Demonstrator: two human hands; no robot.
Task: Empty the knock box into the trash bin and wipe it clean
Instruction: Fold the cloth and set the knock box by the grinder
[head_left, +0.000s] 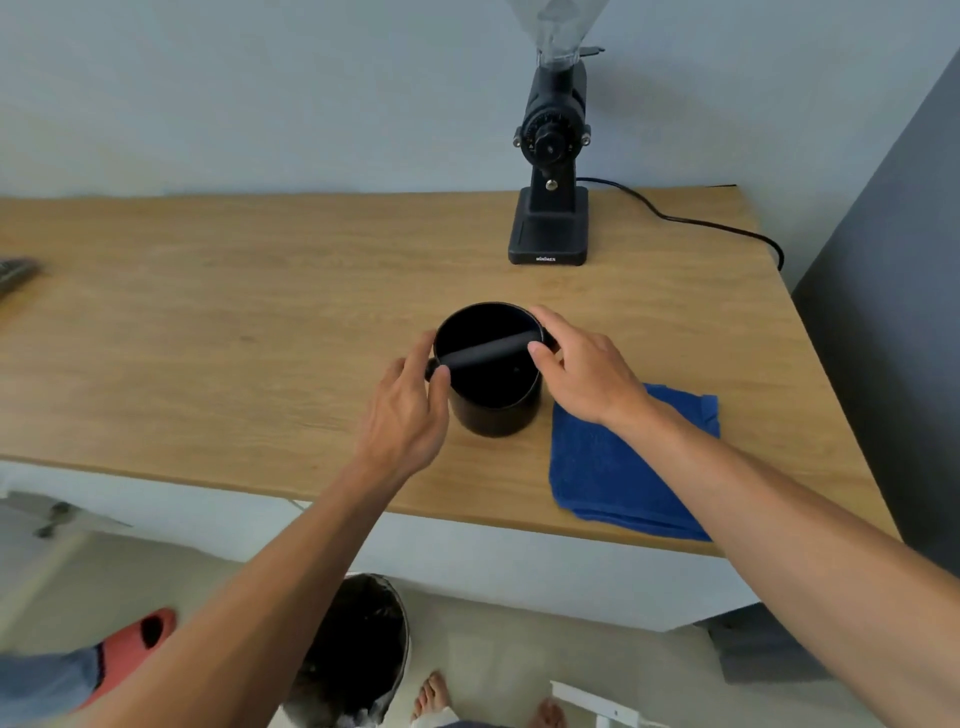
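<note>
A black round knock box (493, 410) stands upright on the wooden table (260, 291), with a dark bar (488, 351) across its open top. My left hand (405, 415) touches the bar's left end with its fingertips. My right hand (582, 369) pinches the bar's right end at the rim. A folded blue cloth (613, 478) lies just right of the box, partly under my right forearm. On the floor below the table's front edge stands a trash bin (358, 654) with a dark liner, partly hidden by my left arm.
A black coffee grinder (550, 208) stands at the back of the table, its cable (717, 226) trailing to the right edge. A dark wall panel (883, 312) is on the right. On the floor are a red slipper (135, 639) and my bare feet (431, 696).
</note>
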